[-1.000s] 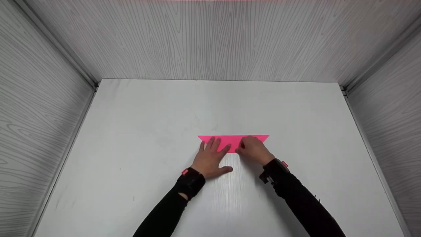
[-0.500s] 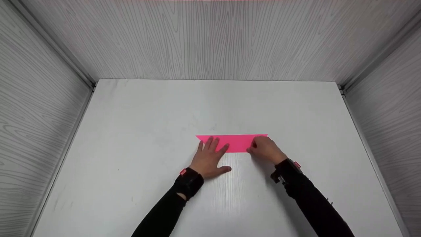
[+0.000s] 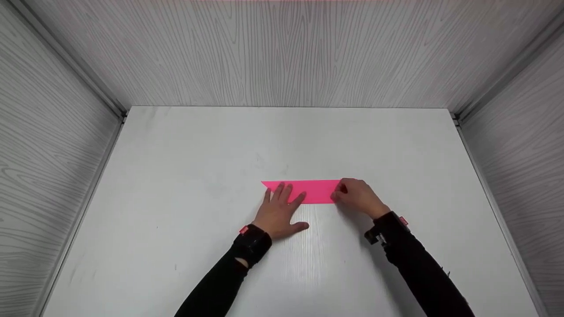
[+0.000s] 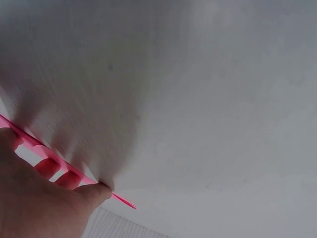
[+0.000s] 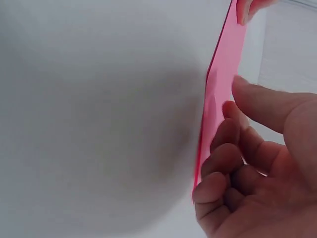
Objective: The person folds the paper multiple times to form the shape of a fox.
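Note:
A bright pink strip of folded paper [image 3: 319, 191] lies crosswise on the white table, its far left corner running to a point. My left hand [image 3: 275, 215] lies with its fingers spread and straight, fingertips resting on the left part of the strip; the thumb points right, off the paper. At the right end, my right hand [image 3: 357, 196] has its fingers curled over the strip and covers that end in the head view. The right wrist view shows the curled fingers [image 5: 221, 158] against the pink paper [image 5: 223, 64], with the thumb apart from them.
The white tabletop [image 3: 198, 154] surrounds the paper. A grey wood-grain panel [image 3: 282, 53] rises behind it, with similar panels at the left [image 3: 48, 154] and right [image 3: 511, 154]. Each wrist wears a black band over a dark sleeve.
My right hand has slid right along the strip to its right end, then moved slightly farther away from me, now covering the right tip. The left hand stays in place on the paper.

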`<state>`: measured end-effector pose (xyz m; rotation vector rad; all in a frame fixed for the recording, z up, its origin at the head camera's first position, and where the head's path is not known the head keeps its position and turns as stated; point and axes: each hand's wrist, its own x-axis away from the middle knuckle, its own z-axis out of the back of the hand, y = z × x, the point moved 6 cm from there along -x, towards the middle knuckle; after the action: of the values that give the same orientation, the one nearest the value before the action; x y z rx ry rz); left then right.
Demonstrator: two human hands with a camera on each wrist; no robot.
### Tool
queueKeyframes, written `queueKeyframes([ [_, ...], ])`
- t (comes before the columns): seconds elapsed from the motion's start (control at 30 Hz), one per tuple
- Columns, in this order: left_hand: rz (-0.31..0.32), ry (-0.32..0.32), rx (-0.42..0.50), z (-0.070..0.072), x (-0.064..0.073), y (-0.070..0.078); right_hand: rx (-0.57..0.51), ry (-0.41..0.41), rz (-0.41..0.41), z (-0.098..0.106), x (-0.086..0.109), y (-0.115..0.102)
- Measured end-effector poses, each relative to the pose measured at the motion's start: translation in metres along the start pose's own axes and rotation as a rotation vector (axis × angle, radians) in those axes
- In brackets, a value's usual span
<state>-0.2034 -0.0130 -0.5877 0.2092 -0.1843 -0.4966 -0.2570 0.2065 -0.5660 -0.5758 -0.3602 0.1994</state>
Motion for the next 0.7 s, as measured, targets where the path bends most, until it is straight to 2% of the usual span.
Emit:
queueKeyframes([
  [0.1, 0.002, -0.007, -0.003, 0.000, 0.000, 0.000, -0.018, 0.000, 0.038, -0.006, -0.003, -0.015],
  [0.27, 0.001, -0.010, 0.002, 0.000, 0.001, 0.001, 0.038, -0.028, 0.096, -0.020, -0.010, -0.032],
  [0.43, -0.006, -0.002, 0.006, 0.001, 0.001, 0.001, 0.055, -0.046, 0.075, -0.024, -0.015, -0.036],
  [0.57, -0.010, -0.004, 0.028, 0.004, 0.001, 0.002, 0.029, -0.084, 0.035, -0.024, -0.018, -0.036],
  [0.7, 0.009, -0.046, 0.071, 0.009, 0.000, 0.000, 0.001, -0.126, 0.020, -0.025, -0.021, -0.037],
])
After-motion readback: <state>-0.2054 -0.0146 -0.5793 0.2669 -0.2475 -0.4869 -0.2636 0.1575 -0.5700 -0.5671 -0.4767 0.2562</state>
